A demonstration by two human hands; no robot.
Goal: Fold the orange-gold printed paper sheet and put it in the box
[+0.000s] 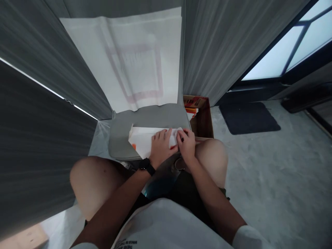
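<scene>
A white folded paper piece (142, 136) with small orange-red marks lies on the front of the grey chair seat (155, 117). My left hand (162, 143) rests flat on it with the fingers stretched out. At the paper's right end, my right hand (186, 143) has thumb and fingers pinched on its edge. The part under my palms is hidden. A large white paper sheet (140, 52) with a faint pinkish square outline leans against the chair's back, above the folded piece.
To the right of the chair stands an open cardboard box (203, 119) with orange and white items inside. A dark mat (249, 117) lies on the grey floor at the right. Grey curtains (218, 41) hang behind and beside the chair. My knees flank the seat's front.
</scene>
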